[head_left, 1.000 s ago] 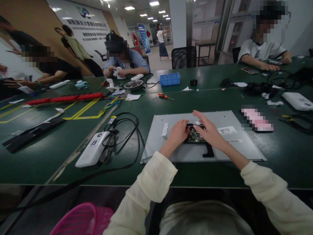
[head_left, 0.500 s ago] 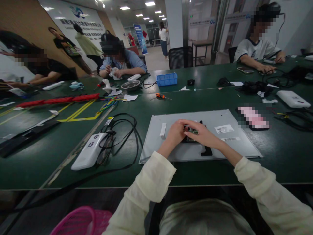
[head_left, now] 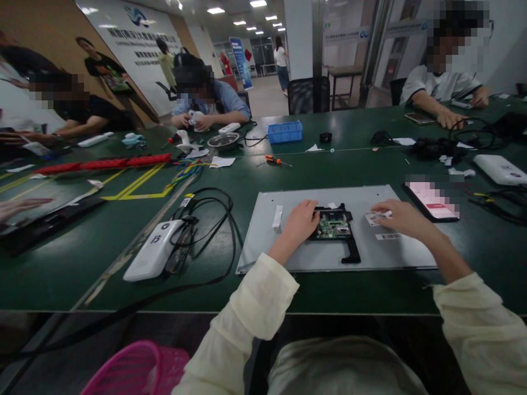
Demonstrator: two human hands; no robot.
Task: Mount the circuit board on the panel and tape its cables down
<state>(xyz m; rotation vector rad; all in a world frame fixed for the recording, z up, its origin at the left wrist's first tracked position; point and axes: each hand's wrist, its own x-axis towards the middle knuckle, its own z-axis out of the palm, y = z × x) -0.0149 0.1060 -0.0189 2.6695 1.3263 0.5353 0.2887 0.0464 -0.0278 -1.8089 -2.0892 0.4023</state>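
A green circuit board (head_left: 335, 229) sits in a black plastic frame (head_left: 351, 249) on the back of a flat grey metal panel (head_left: 263, 247). My left hand (head_left: 302, 222) is closed at the frame's left edge, its fingers bent over that side. To the right of the frame, my right hand (head_left: 401, 219) hovers by a white printed label (head_left: 373, 219) on the panel. Its thumb and fingers are pinched together, with a small whitish bit at the tips that I cannot make out. A white strip (head_left: 278, 216) is on the panel's left part.
Left of the panel lies a white power bank (head_left: 153, 249) with looped black cables (head_left: 230, 219). A phone (head_left: 434, 203) lies by the panel's right edge. Beyond are an orange screwdriver (head_left: 274, 159) and a blue basket (head_left: 285, 132). Several people work around the table.
My right hand has moved right, off the circuit board and over to the label, uncovering the board. My left hand stays at the frame's left side.
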